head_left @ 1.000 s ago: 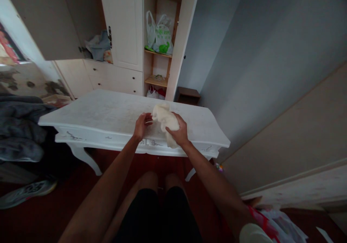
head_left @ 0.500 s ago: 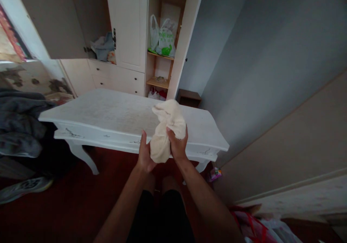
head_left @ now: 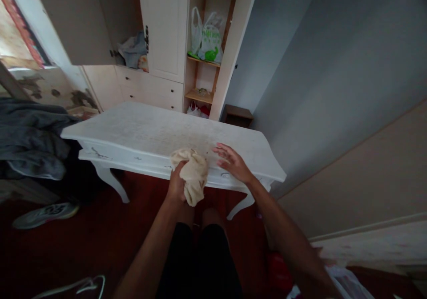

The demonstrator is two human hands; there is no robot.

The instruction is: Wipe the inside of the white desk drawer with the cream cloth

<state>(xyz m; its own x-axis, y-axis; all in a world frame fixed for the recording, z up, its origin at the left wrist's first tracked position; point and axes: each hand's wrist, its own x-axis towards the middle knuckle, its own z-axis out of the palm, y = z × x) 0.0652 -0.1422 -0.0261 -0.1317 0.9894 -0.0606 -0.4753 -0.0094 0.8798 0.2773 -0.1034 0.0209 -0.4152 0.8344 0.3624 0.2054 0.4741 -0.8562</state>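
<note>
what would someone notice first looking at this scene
The eye lands on the bunched cream cloth gripped in the left hand at the front edge of the white table, with the right hand spread open over the tabletop just beside it. Behind the table, an open wardrobe shows white and green plastic bags on a shelf.

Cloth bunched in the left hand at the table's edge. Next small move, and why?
Probably lay the cloth up onto the table top: the left hand grips it bunched at the front edge, while the right hand spreads open over the top beside it.
</note>
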